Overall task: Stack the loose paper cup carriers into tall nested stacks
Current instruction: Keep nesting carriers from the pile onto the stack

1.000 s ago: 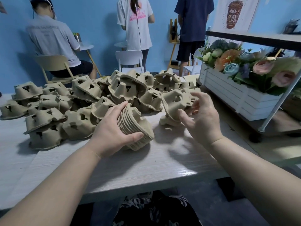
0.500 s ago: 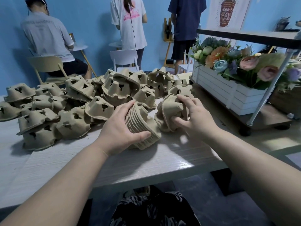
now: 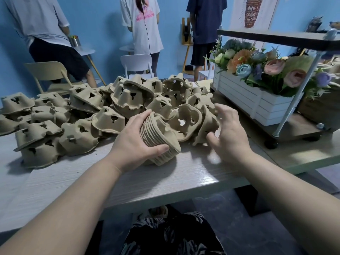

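Observation:
Brown pulp cup carriers lie in a big loose pile (image 3: 79, 115) across the far half of the grey wooden table (image 3: 128, 183). My left hand (image 3: 131, 143) grips a nested stack of several carriers (image 3: 157, 142), tipped on its side on the table. A single carrier (image 3: 184, 122) leans against the open end of that stack, with another carrier (image 3: 204, 124) just right of it. My right hand (image 3: 231, 137) is blurred, with fingers spread and apart from the carriers, holding nothing.
A white crate of artificial flowers (image 3: 244, 96) sits on a wheeled metal shelf cart (image 3: 287, 126) close on the right. Behind the table stand a beige chair (image 3: 47, 72), a white chair (image 3: 137, 63) and three people by the blue wall.
My right hand brought a loose carrier down to the open end of the stack and has let it go, pulling back to the right. My left hand kept its grip on the stack.

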The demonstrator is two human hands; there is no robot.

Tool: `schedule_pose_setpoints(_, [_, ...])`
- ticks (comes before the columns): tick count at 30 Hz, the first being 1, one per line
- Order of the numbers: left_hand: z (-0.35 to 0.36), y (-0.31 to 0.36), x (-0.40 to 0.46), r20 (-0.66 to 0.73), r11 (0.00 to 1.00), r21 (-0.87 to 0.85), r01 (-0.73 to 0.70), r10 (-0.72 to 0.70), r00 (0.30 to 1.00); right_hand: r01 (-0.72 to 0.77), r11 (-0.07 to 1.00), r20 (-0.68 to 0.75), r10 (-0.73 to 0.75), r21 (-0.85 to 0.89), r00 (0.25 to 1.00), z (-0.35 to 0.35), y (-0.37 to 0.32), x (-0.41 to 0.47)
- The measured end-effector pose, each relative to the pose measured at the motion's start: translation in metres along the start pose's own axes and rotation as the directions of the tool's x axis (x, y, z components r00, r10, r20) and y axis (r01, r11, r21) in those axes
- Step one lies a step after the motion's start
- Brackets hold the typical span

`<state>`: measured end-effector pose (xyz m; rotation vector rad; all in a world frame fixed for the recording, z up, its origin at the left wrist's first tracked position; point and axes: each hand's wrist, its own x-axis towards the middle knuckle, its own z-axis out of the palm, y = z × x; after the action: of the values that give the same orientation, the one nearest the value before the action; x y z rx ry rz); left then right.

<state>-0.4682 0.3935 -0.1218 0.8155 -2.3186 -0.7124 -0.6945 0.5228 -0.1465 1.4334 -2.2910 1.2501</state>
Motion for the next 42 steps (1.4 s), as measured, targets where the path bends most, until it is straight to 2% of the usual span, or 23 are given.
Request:
schedule_pose_setpoints(3, [0.001,0.001,0.0,0.002,1.0,-0.001,-0.007,0.007,1.0,0.143,0.985,0.051,-0.139,-0.098,0.989,-0.001,-0.002,0.0])
schedule_pose_setpoints(6, [0.0,0.001,0.0,0.003,1.0,0.0,-0.006,0.006,1.0,0.241,0.964,0.048,-0.237,-0.116,0.97,0.002,0.0,0.0])
schedule_pose_setpoints(9, [0.0,0.001,0.0,0.005,1.0,0.001,-0.006,0.006,1.0,0.232,0.969,0.011,-0.232,-0.085,0.973,0.0,0.0,0.001])
schedule_pose_setpoints(14, [0.0,0.002,0.0,0.0,1.0,-0.003,-0.005,0.005,1.0,0.202,0.978,-0.187,-0.207,-0.046,0.96,-0.015,-0.005,0.008])
schedule_pose_setpoints(16, [0.0,0.002,0.0,0.0,1.0,-0.006,-0.005,0.005,1.0,0.182,0.982,-0.216,-0.187,-0.042,0.958,-0.022,-0.006,0.013])
schedule_pose_setpoints(20, [0.001,0.001,-0.001,-0.003,1.0,-0.013,-0.004,0.004,1.0,0.216,0.961,-0.023,-0.223,-0.17,0.974,-0.023,-0.002,0.017])
schedule_pose_setpoints(22, [0.001,0.001,-0.001,-0.004,1.0,-0.014,-0.003,0.003,1.0,0.203,0.964,-0.012,-0.208,-0.174,0.978,-0.023,-0.001,0.016])
schedule_pose_setpoints(28, [0.0,0.001,-0.001,-0.004,1.0,-0.032,0.001,-0.001,1.0,0.122,0.987,-0.249,-0.145,-0.105,0.958,-0.025,-0.003,0.019])
schedule_pose_setpoints(33, [0.001,0.001,0.0,-0.005,1.0,-0.025,0.007,-0.007,1.0,0.107,0.99,-0.399,-0.064,0.088,0.915,-0.024,-0.016,0.018])
schedule_pose_setpoints(39, [0.0,0.0,-0.001,-0.01,1.0,-0.017,0.006,-0.006,1.0,0.182,0.968,-0.233,-0.139,0.173,0.963,-0.003,-0.031,0.005])
schedule_pose_setpoints(42, [0.0,0.001,-0.001,-0.01,1.0,-0.015,0.005,-0.005,1.0,0.234,0.962,-0.143,-0.214,0.138,0.966,0.011,-0.03,-0.005])
